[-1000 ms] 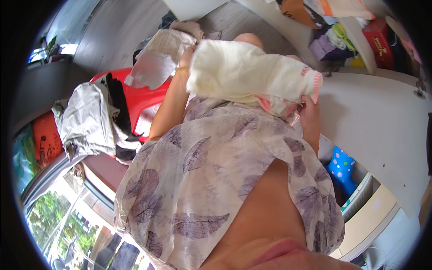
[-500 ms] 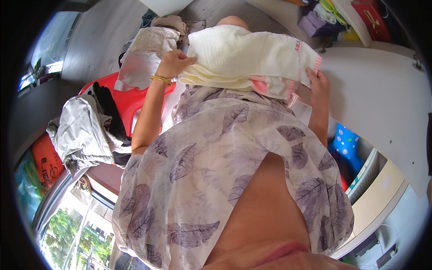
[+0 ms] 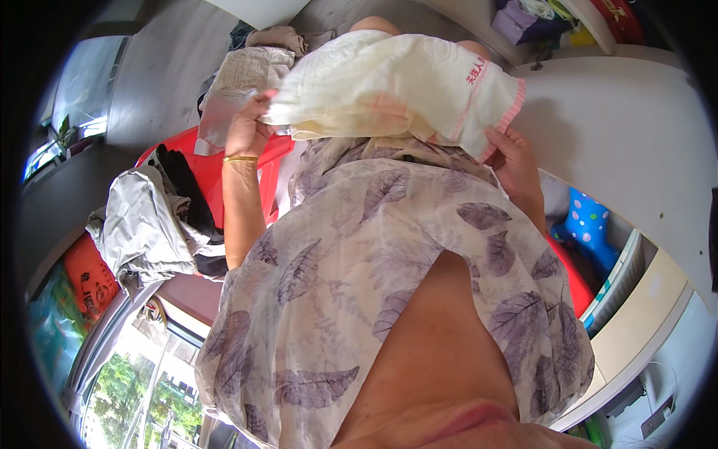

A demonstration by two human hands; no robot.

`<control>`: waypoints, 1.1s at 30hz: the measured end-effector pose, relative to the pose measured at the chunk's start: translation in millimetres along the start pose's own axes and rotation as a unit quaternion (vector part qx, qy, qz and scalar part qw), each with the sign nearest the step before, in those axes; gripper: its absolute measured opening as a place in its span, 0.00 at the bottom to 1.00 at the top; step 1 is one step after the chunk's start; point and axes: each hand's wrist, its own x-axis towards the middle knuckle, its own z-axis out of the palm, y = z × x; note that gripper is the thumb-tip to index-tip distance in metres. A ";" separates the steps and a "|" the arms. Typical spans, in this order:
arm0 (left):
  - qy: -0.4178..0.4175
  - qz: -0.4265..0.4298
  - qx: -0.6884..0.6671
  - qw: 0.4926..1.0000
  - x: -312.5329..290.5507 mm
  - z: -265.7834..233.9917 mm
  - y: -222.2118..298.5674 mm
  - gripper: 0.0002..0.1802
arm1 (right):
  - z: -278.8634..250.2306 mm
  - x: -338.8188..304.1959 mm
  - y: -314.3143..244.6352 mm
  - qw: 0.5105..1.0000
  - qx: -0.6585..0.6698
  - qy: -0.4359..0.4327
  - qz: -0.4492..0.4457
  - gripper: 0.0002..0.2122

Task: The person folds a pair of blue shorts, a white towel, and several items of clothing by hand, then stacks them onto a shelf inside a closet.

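Note:
A cream towel [image 3: 366,78] with a pink striped edge and red print lies across my lap, stretched between both hands. My left hand [image 3: 250,129] pinches its left end, with the fingertips slightly blurred. At the lower right corner, beside the pink border, my right hand [image 3: 513,156] grips the cloth between thumb and fingers. A faint pink patch shows through the middle of the towel, and its underside is hidden. Just beyond my left hand lies a pile of folded light clothing [image 3: 250,71].
A red plastic stool [image 3: 202,161] stands to the left, next to draped grey trousers [image 3: 146,224]. On the right is a white cabinet door [image 3: 598,127], with an open drawer [image 3: 636,299] holding a blue dotted item [image 3: 589,224]. A purple bag [image 3: 523,22] sits in the far-right compartment.
My left hand has moved left and slightly nearer, drawing the towel's left end outward. My right hand has shifted a little nearer, and the towel's layers look flatter and more spread.

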 end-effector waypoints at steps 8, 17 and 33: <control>0.110 0.550 0.500 0.659 9.4 60.9 4.6 0.25 | 30.4 22.2 -58.3 0.980 0.141 0.002 -0.142 0.09; -0.221 0.447 0.458 0.736 9.8 244.2 35.5 0.21 | 73.9 50.6 -109.5 0.962 -0.065 -0.058 -0.258 0.11; -0.202 0.343 0.361 0.844 59.4 257.9 89.5 0.17 | 75.6 55.9 -34.6 0.390 -0.712 0.086 -0.577 0.13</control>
